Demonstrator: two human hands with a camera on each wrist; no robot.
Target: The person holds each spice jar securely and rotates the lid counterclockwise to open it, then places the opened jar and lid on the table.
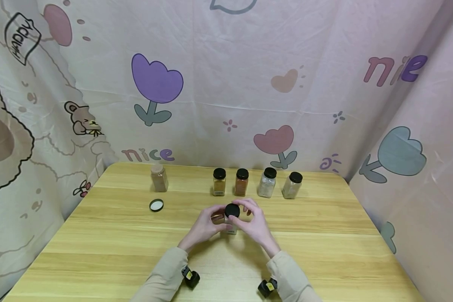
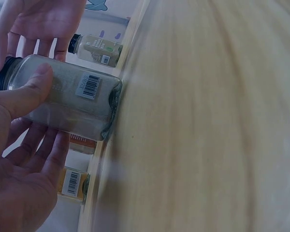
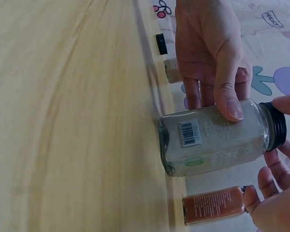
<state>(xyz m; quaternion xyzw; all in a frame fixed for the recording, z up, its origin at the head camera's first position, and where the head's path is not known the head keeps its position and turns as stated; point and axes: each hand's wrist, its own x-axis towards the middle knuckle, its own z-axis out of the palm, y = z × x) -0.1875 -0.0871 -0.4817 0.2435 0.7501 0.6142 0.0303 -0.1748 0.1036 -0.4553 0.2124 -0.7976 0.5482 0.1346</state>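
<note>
The jar (image 3: 212, 145) is standing upright between two hands near the middle of the table (image 1: 117, 251), its base touching or nearly touching the wood — exact contact is hard to tell. The left hand (image 1: 206, 227) is wrapping the glass body, thumb lying across the face near the barcode (image 3: 190, 133) and fingers curving behind, probably to stop it turning or tipping. The right hand (image 1: 254, 225) is gripping the black lid (image 1: 232, 210) between thumb and fingertips, spread no wider than the lid itself, so each hand is seemingly controlling its own part. Behind, the yellow jar (image 1: 219, 185), red jar (image 1: 241, 185), white jar (image 1: 266, 186) and beige jar (image 1: 291, 189) are standing capped in a row, gaps between them perhaps leaving room for fingers. Off to the left, a lidless jar (image 1: 160, 180) is standing alone, a loose lid (image 1: 156, 205) lying just in front, pale inside facing up — probably placed there as its partner.
</note>
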